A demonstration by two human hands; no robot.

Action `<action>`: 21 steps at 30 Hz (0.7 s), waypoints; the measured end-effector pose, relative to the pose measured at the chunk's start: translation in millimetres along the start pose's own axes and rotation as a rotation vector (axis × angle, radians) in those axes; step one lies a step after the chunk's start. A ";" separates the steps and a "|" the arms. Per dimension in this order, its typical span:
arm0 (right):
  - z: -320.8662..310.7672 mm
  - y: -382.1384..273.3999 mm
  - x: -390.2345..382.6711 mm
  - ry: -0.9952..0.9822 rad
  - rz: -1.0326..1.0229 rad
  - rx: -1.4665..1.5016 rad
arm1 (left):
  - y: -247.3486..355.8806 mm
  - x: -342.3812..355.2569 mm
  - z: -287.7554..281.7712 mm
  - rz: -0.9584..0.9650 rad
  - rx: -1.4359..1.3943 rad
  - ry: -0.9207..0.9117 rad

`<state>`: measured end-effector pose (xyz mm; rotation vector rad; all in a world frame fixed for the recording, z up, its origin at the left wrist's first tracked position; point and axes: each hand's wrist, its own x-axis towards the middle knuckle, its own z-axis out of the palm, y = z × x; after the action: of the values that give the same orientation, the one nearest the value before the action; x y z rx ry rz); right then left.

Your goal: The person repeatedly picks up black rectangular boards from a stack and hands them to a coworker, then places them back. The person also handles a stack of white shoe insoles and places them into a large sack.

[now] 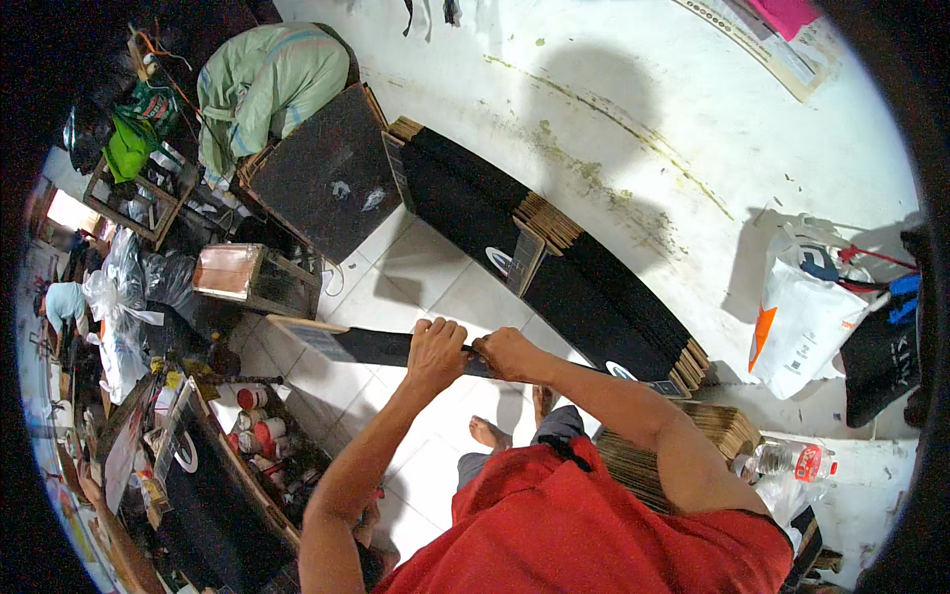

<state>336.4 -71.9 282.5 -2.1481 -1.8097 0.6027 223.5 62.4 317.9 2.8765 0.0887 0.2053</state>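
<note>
In front of my body, a long, narrow black board (371, 346) is held nearly edge-on, with a pale brown edge at its left end. My left hand (436, 352) is closed over its upper edge near the middle. Right beside it, my right hand (511, 354) also grips that edge, fingers curled. How far the board runs behind my right forearm is hard to see. Beyond my hands, a row of black boards (455, 203) with brown edges leans along the white wall; some carry a white oval mark.
A brown-edged stack (727, 426) and a clear plastic bottle (792, 461) are by my right arm. White bag (807, 317) at right; dark box (322, 173) and green sack (277, 84) at far left. Red-and-white cans (265, 434) fill a crate at left. Another person (65, 305) bends far left.
</note>
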 end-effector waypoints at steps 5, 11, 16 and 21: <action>45.3 73.5 -1.8 -0.020 0.109 0.021 | 1.3 -8.0 44.5 -0.403 -0.112 0.345; 92.1 174.6 -14.6 0.005 0.241 0.083 | 19.7 -145.5 182.5 -0.869 -0.133 -0.076; 123.3 253.6 -31.6 0.075 0.355 0.045 | 95.6 -308.3 282.1 -1.177 -0.354 -0.415; 134.6 304.9 -63.7 -0.004 0.521 0.044 | 174.6 -364.0 298.7 -2.075 -1.214 -0.314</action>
<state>528.9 -198.9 33.6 -2.5955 -1.2131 0.7443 -84.8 -208.9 28.9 0.6372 1.7718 -0.4307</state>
